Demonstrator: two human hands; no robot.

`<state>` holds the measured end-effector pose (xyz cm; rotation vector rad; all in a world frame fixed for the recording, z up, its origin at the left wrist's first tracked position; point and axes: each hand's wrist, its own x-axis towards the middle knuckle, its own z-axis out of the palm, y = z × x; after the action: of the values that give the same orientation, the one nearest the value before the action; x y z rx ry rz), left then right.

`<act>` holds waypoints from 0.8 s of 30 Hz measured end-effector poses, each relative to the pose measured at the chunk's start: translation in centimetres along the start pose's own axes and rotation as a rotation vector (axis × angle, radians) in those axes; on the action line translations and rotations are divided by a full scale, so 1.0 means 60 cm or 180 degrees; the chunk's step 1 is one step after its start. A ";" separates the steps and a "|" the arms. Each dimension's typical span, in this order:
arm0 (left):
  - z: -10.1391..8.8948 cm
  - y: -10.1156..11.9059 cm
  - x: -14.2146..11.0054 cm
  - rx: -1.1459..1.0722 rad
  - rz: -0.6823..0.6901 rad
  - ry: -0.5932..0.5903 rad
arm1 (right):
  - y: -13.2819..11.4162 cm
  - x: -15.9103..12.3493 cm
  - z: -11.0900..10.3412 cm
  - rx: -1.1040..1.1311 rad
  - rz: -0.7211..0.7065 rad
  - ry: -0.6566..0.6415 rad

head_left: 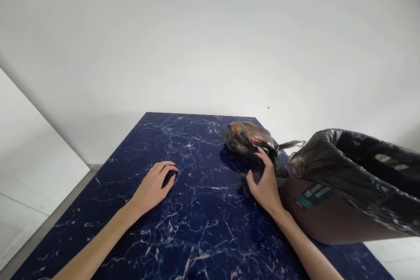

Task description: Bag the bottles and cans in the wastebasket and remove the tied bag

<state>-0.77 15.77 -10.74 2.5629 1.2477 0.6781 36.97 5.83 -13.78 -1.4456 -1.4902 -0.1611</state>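
Note:
On the left of the blue marbled table (197,192), my left hand (152,188) rests with bent fingers, its thumb apart from them. Only a dark gap shows between thumb and fingers. My right hand (264,183) is beside a tied black plastic bag (249,138), thumb and forefinger spread. The forefinger tip overlaps the bag's near side; whether it touches I cannot tell. Something orange-brown shows through the thin plastic. The bag's knotted tail points right, toward a brown garbage bin (321,223) with a black liner (348,183) folded over its rim.
The bin stands on the table's right side, close to my right forearm, with a light patch visible inside it. A white wall (197,52) rises behind the table's far edge. White panels (29,175) stand at the left, above a grey floor strip.

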 end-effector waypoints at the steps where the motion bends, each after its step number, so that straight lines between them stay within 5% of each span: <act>1: 0.000 0.001 0.000 0.0005 -0.0010 -0.0012 | 0.001 0.001 -0.002 -0.0151 -0.0025 0.0141; 5: 0.000 0.001 0.000 0.0021 -0.0026 -0.0037 | 0.024 0.001 -0.005 -0.0656 0.0240 0.0497; 9: 0.005 -0.006 0.000 0.0033 0.0016 0.0014 | 0.040 -0.009 0.003 -0.0467 0.0656 0.0123; 13: 0.012 -0.016 -0.001 0.0068 0.0040 0.0041 | 0.023 -0.014 0.005 -0.0128 0.0602 -0.0342; 18: 0.013 -0.018 -0.002 0.0084 0.0068 0.0069 | -0.001 -0.009 -0.001 0.0093 0.0421 -0.0163; 24: 0.013 -0.017 -0.002 0.0085 0.0066 0.0068 | 0.011 -0.011 0.006 0.0235 0.0747 -0.0312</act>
<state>-1.14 16.32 -11.84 2.6002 1.2465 0.6993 37.15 5.78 -14.77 -1.5737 -1.3763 0.1088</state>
